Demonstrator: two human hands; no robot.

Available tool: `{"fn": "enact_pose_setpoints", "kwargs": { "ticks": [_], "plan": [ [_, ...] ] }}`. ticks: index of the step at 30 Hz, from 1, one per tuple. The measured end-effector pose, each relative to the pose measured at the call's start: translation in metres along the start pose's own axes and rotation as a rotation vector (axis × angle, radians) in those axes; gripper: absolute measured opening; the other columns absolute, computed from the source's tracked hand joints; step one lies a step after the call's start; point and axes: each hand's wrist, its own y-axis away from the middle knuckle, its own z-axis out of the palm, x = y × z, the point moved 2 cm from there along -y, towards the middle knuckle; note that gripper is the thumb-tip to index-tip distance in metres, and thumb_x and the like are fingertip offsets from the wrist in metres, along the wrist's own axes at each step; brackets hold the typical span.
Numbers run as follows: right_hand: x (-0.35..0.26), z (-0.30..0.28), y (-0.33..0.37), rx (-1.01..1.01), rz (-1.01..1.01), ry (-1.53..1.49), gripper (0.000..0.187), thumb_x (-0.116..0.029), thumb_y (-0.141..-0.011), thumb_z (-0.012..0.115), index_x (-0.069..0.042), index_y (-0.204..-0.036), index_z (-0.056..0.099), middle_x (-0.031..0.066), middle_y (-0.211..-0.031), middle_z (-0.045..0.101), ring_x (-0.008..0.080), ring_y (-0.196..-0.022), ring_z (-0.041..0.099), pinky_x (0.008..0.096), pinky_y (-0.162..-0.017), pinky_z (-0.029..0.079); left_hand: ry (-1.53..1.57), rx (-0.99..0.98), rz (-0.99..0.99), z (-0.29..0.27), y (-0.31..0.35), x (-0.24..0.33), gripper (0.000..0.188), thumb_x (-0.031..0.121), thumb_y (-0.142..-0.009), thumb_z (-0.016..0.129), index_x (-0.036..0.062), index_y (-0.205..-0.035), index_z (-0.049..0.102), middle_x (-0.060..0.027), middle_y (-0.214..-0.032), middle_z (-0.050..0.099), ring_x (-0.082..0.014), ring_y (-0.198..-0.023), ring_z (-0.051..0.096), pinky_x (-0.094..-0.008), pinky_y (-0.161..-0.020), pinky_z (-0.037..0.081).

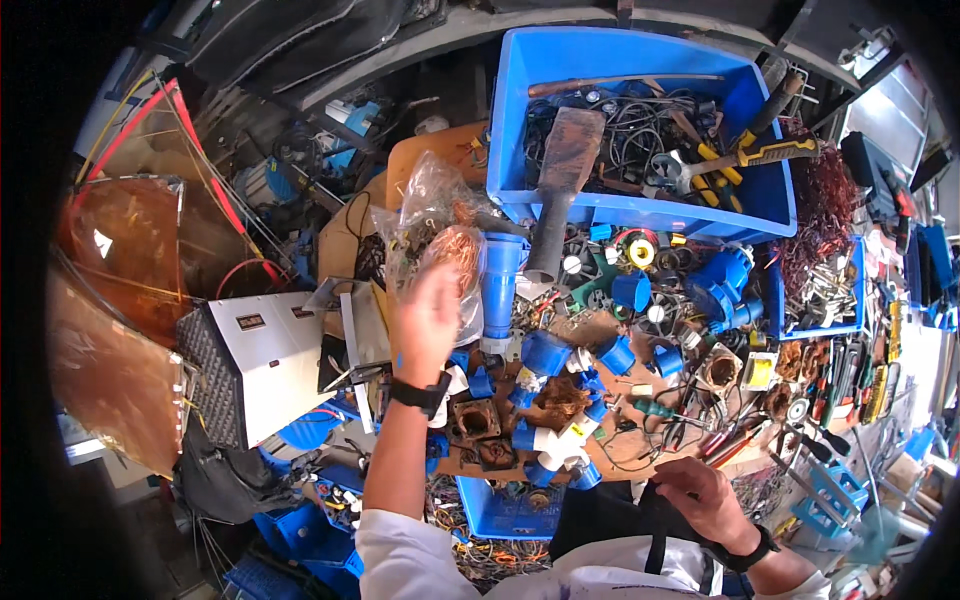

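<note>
My left hand [428, 315], slightly blurred, is at a tangle of bare copper wire [456, 250] at the mouth of a clear plastic bag [425, 190]. Its fingers are closed against the strands. More scrap metal shows through the bag. Just right of this hand stands a blue cylindrical plug connector [500, 285]. Low on the right, my right hand [703, 497] hovers near my lap by the table's front edge, fingers loosely bent and apart, with nothing visible in them. Blue and white sockets [565, 440] lie between my hands.
A big blue bin [640, 212] holds cables, a hammer [745, 155] and pliers. On its near rim rests a rusty wide-bladed tool [570, 150]. Pliers and screwdrivers [735, 440] lie to the right, near a small blue tray of metal parts [815, 325]. A white metal box [265, 350] stands left.
</note>
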Motion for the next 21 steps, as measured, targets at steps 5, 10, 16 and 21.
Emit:
{"fn": "enact_pose_setpoints", "kwargs": {
  "ticks": [5, 10, 16, 21],
  "plan": [
    [0.005, -0.003, 0.001, -0.018, 0.042, -0.016, 0.023, -0.002, -0.089, 0.067, 0.001, -0.112, 0.062, 0.0116, -0.099, 0.072, 0.0183, -0.088, 0.072, 0.0296, -0.077, 0.058, 0.101, 0.283, -0.407, -0.048, 0.007, -0.125, 0.020, 0.009, -0.093, 0.062, 0.0030, -0.111, 0.068, -0.0068, -0.091, 0.072, -0.0132, -0.080, 0.065, -0.0275, -0.074, 0.051],
    [0.008, -0.004, 0.005, -0.004, 0.084, -0.035, 0.025, 0.000, -0.089, 0.066, 0.003, -0.114, 0.061, 0.0127, -0.099, 0.072, 0.0184, -0.092, 0.071, 0.0298, -0.080, 0.057, -0.241, -0.221, -0.541, -0.020, 0.071, -0.204, 0.032, 0.021, -0.082, 0.072, 0.0036, -0.109, 0.070, -0.0179, -0.091, 0.072, -0.0300, -0.087, 0.070, -0.0388, -0.075, 0.054],
    [0.010, -0.011, 0.012, 0.017, 0.168, -0.067, 0.025, -0.001, -0.091, 0.065, 0.004, -0.115, 0.061, 0.0126, -0.102, 0.072, 0.0186, -0.095, 0.071, 0.0289, -0.083, 0.056, -0.438, -0.394, -0.605, -0.001, 0.085, -0.214, 0.027, 0.027, -0.081, 0.072, 0.0081, -0.101, 0.073, -0.0175, -0.093, 0.072, -0.0360, -0.088, 0.069, -0.0444, -0.077, 0.054],
    [0.010, -0.008, 0.013, 0.036, 0.183, -0.109, 0.025, -0.001, -0.092, 0.063, 0.004, -0.116, 0.060, 0.0126, -0.102, 0.072, 0.0178, -0.095, 0.070, 0.0290, -0.083, 0.056, -0.299, -0.323, -0.633, -0.005, 0.086, -0.208, 0.016, 0.019, -0.081, 0.072, 0.0056, -0.090, 0.074, -0.0165, -0.084, 0.072, -0.0341, -0.081, 0.070, -0.0405, -0.072, 0.055]
  ]
}}
